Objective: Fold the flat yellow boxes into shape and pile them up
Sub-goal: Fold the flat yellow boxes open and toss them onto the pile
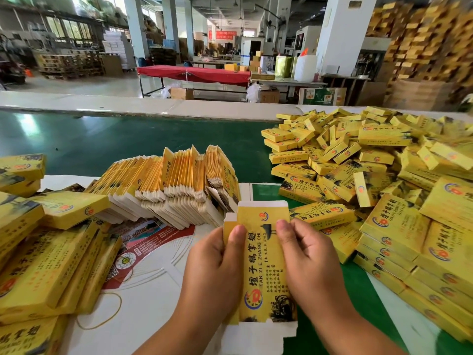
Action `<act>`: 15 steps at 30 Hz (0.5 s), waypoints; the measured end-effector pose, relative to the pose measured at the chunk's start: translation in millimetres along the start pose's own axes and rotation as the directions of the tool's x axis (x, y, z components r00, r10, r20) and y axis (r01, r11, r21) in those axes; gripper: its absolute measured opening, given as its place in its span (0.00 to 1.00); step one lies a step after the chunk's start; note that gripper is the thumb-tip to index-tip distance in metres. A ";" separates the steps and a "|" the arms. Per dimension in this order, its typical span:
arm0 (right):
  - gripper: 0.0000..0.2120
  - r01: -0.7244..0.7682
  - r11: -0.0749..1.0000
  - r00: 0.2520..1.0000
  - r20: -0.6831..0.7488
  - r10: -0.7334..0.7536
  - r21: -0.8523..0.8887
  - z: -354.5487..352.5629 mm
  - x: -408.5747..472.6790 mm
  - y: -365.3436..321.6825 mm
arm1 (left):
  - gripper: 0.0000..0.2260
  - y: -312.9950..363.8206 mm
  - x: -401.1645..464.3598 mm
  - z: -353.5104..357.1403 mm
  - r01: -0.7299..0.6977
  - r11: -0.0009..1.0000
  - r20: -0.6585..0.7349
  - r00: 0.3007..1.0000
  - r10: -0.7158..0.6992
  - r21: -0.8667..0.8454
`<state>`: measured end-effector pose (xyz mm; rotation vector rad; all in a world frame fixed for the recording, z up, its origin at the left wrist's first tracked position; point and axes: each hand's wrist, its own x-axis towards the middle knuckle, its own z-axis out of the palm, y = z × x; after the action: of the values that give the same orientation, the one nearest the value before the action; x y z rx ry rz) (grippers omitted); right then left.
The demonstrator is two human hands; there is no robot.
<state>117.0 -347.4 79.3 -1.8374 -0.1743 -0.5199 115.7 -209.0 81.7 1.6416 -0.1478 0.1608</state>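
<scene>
Yellow card, printed with black characters, made up the flat box [265, 265] that I held upright over the near edge of the worktop [107, 139], its white end flaps showing at the top and bottom. My left hand [215, 267] pinched the box's left edge, thumb lying on the printed face and the other fingers hidden behind it. My right hand [307, 260] pinched the right edge in the same way, thumb on the face. Both hands were curled round the card, neither spread.

Just beyond the box, a stack of flats [169, 185] stood on edge in leaning rows on white sheets [158, 283] that covered the near part of the green worktop. A printed leaflet [143, 242] lay between the stack and my left hand, and a rubber band [102, 313] rested on the sheet near my left forearm.

Folded boxes formed a loose heap [358, 160] to the right, reaching the far edge of the worktop; nearer on that side, neater piles [414, 254] lay just beside my right hand. More folded boxes [38, 252] were stacked at the left edge. A red-covered table [194, 73] stood well beyond, on the factory floor.
</scene>
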 end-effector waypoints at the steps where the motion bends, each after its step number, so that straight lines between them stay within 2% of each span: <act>1: 0.20 0.018 1.000 0.999 -0.026 -0.019 -0.019 -1.9 1.3 -0.1 | 0.12 -1.2 -0.9 1.8 0.025 1.000 0.040 0.999 -0.024 -0.007; 3: 0.19 0.037 0.999 0.997 -0.068 -0.039 -0.038 -7.4 4.7 -0.5 | 0.13 -2.0 -2.5 5.7 0.074 0.997 0.102 0.992 -0.072 -0.014; 6: 0.19 0.037 0.998 0.994 -0.097 -0.041 -0.042 -11.5 7.4 -1.6 | 0.14 0.0 -3.6 9.2 0.085 0.995 0.125 0.989 -0.078 -0.049; 10: 0.20 0.039 0.999 0.993 -0.111 -0.040 -0.015 -7.2 5.0 0.2 | 0.13 0.7 -3.2 7.2 0.067 0.995 0.096 0.994 -0.059 -0.080; 15: 0.19 0.062 0.996 0.993 -0.108 -0.054 0.069 -5.8 2.8 2.6 | 0.14 -1.3 0.2 1.9 -0.009 0.999 0.032 0.999 0.008 0.031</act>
<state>119.0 -354.1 79.7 -1.7336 -0.1731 -0.6427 116.1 -210.9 80.3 1.6756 -0.1773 0.1439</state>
